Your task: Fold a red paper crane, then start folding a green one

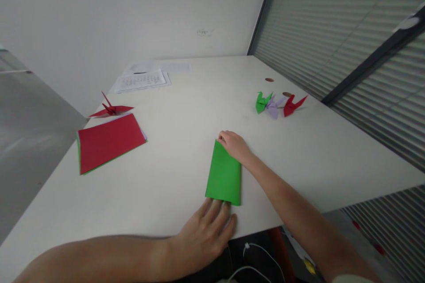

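Observation:
A folded sheet of green paper [224,174] lies upright in front of me on the white table, its right side slightly rounded at the fold. My right hand [234,146] is closed at the far end of the sheet, fingers curled over its far edge. At the near edge, my left hand [209,230] has its fingers stretched out, with the fingertips hidden at or inside the paper's opening. The thumb is apart from the sheet.
On the left, a red origami crane [113,109] sits behind a stack of coloured paper [111,141], red on top. Small green [262,102], lilac [273,107] and red cranes [291,107] stand at the right. Written sheets [141,80] lie at the back. The table's front edge is close to my left hand.

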Action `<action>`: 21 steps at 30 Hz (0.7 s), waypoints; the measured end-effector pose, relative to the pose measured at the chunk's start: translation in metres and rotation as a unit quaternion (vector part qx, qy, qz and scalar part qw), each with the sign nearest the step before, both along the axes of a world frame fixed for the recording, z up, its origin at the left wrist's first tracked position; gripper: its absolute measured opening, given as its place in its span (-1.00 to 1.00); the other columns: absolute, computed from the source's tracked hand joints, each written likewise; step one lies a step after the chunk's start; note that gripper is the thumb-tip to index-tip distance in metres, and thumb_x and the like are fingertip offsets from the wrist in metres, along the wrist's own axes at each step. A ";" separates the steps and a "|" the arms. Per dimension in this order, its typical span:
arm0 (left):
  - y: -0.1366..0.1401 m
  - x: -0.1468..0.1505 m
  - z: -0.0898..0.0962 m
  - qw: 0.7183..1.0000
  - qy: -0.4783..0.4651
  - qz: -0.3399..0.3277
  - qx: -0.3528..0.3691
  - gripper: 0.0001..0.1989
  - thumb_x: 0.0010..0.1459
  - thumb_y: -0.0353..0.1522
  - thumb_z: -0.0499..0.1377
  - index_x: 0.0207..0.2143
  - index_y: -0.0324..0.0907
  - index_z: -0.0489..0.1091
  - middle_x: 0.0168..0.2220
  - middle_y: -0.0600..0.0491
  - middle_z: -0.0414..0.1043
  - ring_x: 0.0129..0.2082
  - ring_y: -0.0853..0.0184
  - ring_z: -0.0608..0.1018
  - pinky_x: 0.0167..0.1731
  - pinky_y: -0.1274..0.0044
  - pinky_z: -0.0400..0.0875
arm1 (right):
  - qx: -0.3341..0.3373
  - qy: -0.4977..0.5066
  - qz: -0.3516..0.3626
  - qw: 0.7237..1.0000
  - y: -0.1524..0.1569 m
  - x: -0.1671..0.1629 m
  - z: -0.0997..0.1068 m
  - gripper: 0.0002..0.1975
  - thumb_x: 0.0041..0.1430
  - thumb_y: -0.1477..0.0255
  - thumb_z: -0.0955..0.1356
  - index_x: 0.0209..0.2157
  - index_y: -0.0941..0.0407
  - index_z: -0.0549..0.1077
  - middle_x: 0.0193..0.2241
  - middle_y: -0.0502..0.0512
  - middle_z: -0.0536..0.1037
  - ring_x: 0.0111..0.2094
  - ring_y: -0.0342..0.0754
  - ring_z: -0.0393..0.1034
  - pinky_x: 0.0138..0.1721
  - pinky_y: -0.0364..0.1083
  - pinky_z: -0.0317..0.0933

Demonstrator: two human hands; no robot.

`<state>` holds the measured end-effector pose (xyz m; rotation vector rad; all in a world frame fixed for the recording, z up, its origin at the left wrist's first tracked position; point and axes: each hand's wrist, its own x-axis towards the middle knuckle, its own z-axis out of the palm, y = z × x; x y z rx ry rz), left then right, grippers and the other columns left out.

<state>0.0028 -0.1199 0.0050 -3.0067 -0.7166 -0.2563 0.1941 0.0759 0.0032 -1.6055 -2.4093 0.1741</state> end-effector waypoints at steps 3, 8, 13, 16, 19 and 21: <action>-0.001 0.000 0.000 1.000 -0.002 0.002 0.025 -0.54 0.34 -0.23 -0.01 0.19 -0.30 0.21 0.17 -0.23 0.29 0.17 -0.01 0.34 0.13 0.21 0.25 | -0.002 -0.001 -0.001 1.000 0.000 0.000 0.001 -0.88 0.33 0.41 0.26 -0.26 0.11 0.41 -0.27 0.14 0.53 -0.22 -0.03 0.39 -0.18 -0.10 0.17; -0.001 0.001 0.000 0.999 -0.003 0.005 0.048 -0.55 0.35 -0.25 -0.04 0.19 -0.30 0.22 0.15 -0.22 0.31 0.15 0.00 0.36 0.12 0.22 0.26 | -0.006 -0.006 -0.001 1.000 0.001 0.000 0.001 -0.87 0.33 0.41 0.26 -0.25 0.11 0.42 -0.27 0.14 0.54 -0.21 -0.02 0.40 -0.18 -0.10 0.17; 0.000 0.000 -0.001 0.999 -0.025 0.000 0.034 -0.60 0.35 -0.30 -0.02 0.16 -0.27 0.28 0.13 -0.15 0.34 0.11 0.08 0.39 0.09 0.30 0.28 | 0.004 -0.012 0.002 1.000 0.000 -0.001 0.000 -0.88 0.33 0.40 0.27 -0.25 0.12 0.42 -0.28 0.14 0.53 -0.22 -0.02 0.40 -0.18 -0.10 0.17; -0.001 -0.002 -0.001 0.998 -0.053 -0.008 0.045 -0.53 0.34 -0.34 0.00 0.27 -0.20 0.16 0.14 -0.10 0.33 0.11 0.14 0.38 0.14 0.31 0.23 | 0.010 -0.017 0.002 1.000 0.000 -0.001 -0.001 -0.88 0.32 0.40 0.28 -0.25 0.12 0.42 -0.28 0.14 0.53 -0.22 -0.02 0.40 -0.19 -0.11 0.16; -0.001 -0.001 0.002 0.999 -0.039 0.028 0.024 -0.39 0.33 -0.21 0.01 0.35 -0.16 -0.03 0.28 -0.10 0.17 0.28 -0.01 0.18 0.25 0.16 0.04 | 0.017 -0.019 0.004 1.000 0.001 0.000 -0.002 -0.88 0.32 0.40 0.28 -0.25 0.12 0.42 -0.29 0.14 0.53 -0.22 -0.02 0.39 -0.19 -0.11 0.16; 0.000 -0.001 0.004 0.998 -0.018 0.065 -0.009 -0.30 0.30 -0.08 -0.02 0.37 -0.19 -0.10 0.35 -0.12 0.02 0.34 -0.13 0.01 0.26 0.06 -0.06 | 0.022 -0.022 0.003 1.000 0.001 0.000 -0.003 -0.89 0.32 0.40 0.29 -0.25 0.12 0.42 -0.30 0.13 0.53 -0.23 -0.02 0.40 -0.20 -0.11 0.16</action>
